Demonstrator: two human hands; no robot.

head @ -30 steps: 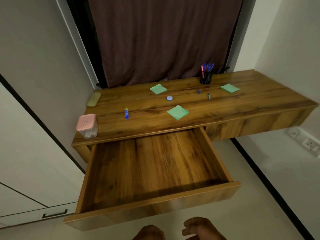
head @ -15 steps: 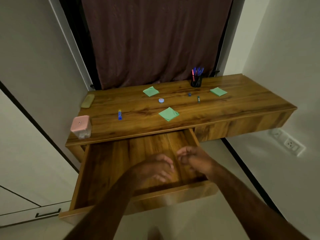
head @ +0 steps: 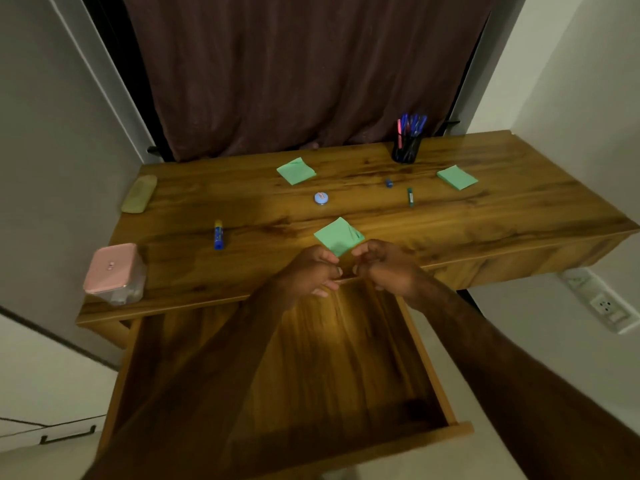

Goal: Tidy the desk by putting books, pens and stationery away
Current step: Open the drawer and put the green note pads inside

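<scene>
Three green pads lay on the wooden surface (head: 519,209): near pad (head: 337,235) at the front edge, one at rear centre (head: 296,170), one at rear right (head: 457,177). Left hand (head: 311,271) and right hand (head: 384,265) met at the near pad's front corner, fingers curled; whether either grip was closed on the pad could not be told. Round blue tin (head: 321,198) lay just behind the near pad; blue glue stick (head: 218,234) to its left. Small blue cap (head: 389,183) and green marker (head: 410,196) lay near a black mesh cup (head: 406,150) of upright pens. Flat olive case (head: 139,194) sat at the left rear, a clear box with pink lid (head: 112,273) at the front left corner. Open drawer (head: 429,375), wood-grained, lay beneath both forearms. Dark curtain (head: 304,71) hung behind.
</scene>
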